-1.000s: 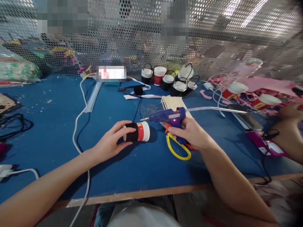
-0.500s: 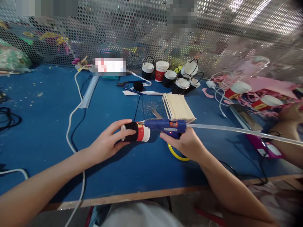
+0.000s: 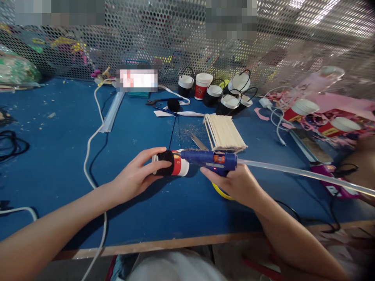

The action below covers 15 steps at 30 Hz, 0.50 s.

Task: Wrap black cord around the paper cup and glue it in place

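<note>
My left hand [image 3: 135,176] grips a small paper cup [image 3: 172,164] lying on its side on the blue table [image 3: 61,156]. The cup is red and white and partly wrapped in black yarn. In my right hand [image 3: 234,183] is a blue hot glue gun [image 3: 211,159], held level, its nozzle touching the cup's side. A long clear glue stick [image 3: 301,175] juts out of the gun's back toward the right. A black yarn strand runs from the cup to a yarn ball [image 3: 174,104] farther back.
A stack of wooden sticks [image 3: 224,133] lies behind the gun, yellow-handled scissors [image 3: 219,191] under my right hand. Several black-wrapped cups with handles [image 3: 222,95] stand at the back by a perforated metal screen. White cables [image 3: 93,136] cross the left. Another person's arm [image 3: 365,164] is at far right.
My right hand lowered the glue gun and swung it left until its nozzle met the cup. The left hand kept its hold on the cup.
</note>
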Motion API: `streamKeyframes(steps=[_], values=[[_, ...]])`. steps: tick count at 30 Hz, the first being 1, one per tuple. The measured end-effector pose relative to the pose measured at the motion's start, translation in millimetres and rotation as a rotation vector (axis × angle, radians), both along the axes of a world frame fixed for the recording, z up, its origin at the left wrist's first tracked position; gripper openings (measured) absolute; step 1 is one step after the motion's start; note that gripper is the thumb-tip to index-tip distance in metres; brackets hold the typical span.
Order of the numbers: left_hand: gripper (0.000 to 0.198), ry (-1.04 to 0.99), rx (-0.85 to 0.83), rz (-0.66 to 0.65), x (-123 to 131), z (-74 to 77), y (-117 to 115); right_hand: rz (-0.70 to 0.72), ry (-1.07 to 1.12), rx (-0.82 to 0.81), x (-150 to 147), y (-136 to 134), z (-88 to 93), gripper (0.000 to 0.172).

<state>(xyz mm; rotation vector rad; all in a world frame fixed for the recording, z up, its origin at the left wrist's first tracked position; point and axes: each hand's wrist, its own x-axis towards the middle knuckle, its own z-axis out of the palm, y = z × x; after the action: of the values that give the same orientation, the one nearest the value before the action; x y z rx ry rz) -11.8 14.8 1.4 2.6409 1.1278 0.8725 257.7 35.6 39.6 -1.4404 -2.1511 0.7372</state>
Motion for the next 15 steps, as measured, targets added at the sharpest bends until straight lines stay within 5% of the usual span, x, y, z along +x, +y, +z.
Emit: streamKeyframes(steps=[15], values=[[0.030,-0.002,0.002,-0.018,0.5,0.6,-1.1,0.000,-0.052,0.126,-1.3,-1.9,2.5,0.026]])
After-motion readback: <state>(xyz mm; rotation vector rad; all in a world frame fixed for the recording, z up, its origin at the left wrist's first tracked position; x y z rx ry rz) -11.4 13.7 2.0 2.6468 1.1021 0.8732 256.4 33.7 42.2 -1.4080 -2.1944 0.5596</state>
